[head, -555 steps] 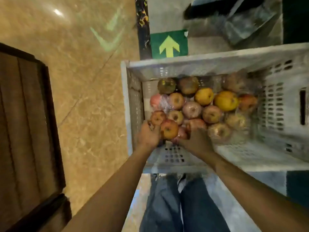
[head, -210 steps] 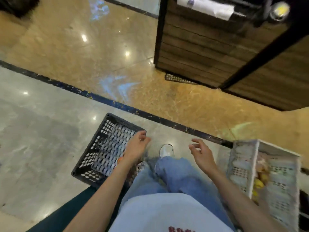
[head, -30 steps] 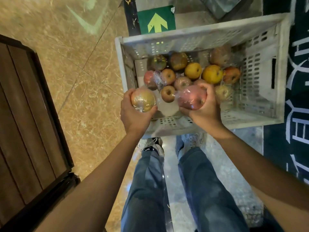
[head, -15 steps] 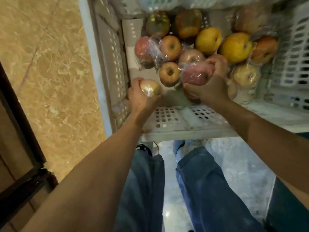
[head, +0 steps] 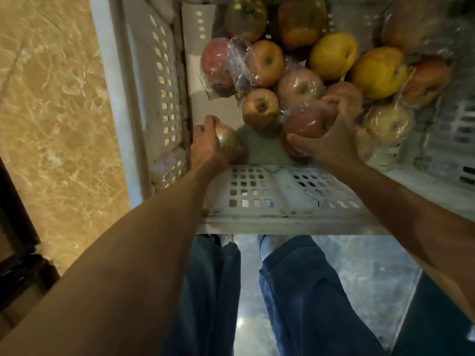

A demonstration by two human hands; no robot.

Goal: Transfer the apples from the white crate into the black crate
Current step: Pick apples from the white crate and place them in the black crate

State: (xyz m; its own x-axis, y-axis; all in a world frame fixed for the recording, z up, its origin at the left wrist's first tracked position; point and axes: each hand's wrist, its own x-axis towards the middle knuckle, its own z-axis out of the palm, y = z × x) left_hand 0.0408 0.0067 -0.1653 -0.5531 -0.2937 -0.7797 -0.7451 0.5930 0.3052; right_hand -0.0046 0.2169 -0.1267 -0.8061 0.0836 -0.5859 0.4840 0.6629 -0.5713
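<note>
The white crate [head: 257, 194] fills the upper view and holds several apples, red and yellow, many in clear wrap. My left hand [head: 208, 143] grips a wrapped yellowish apple [head: 228, 140] low in the crate's near-left corner. My right hand [head: 331, 140] grips a wrapped red apple [head: 305, 122] among the pile, next to an unwrapped red-yellow apple [head: 261, 110]. Two yellow apples [head: 332, 56] lie further back. The black crate is out of view.
Brown marble floor [head: 51, 111] lies left of the crate, with a dark wooden cabinet edge [head: 15, 253] at the far left. My legs in blue jeans [head: 295, 291] stand on grey glossy floor just before the crate's near wall.
Both hands, each with an apple, have sunk from above the near rim down into the crate. The camera has moved closer over the crate.
</note>
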